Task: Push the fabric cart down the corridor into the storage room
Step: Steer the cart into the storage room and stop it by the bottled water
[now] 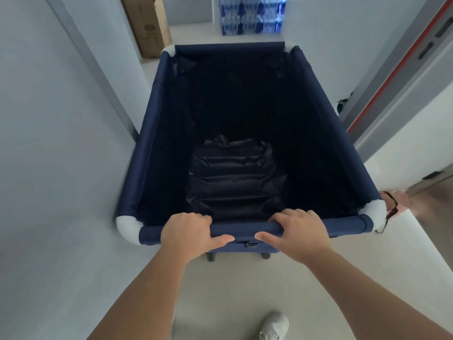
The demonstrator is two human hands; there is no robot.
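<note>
A navy fabric cart (157, 133) with white corner joints fills the narrow corridor in front of me. Its deep inside is dark, with a black plastic bag (235, 177) lying on the bottom. My left hand (188, 231) and my right hand (299, 231) both grip the near top rail, fingers over it and thumbs toward each other. Two dark wheels show under the near edge.
A white wall runs close along the cart's left side. A grey door frame with a red strip (382, 94) is at the right. Ahead stand a tall cardboard box (149, 28) at the left and stacked packs of water bottles (252, 15). A pinkish bag (394, 204) sits by the cart's near right corner.
</note>
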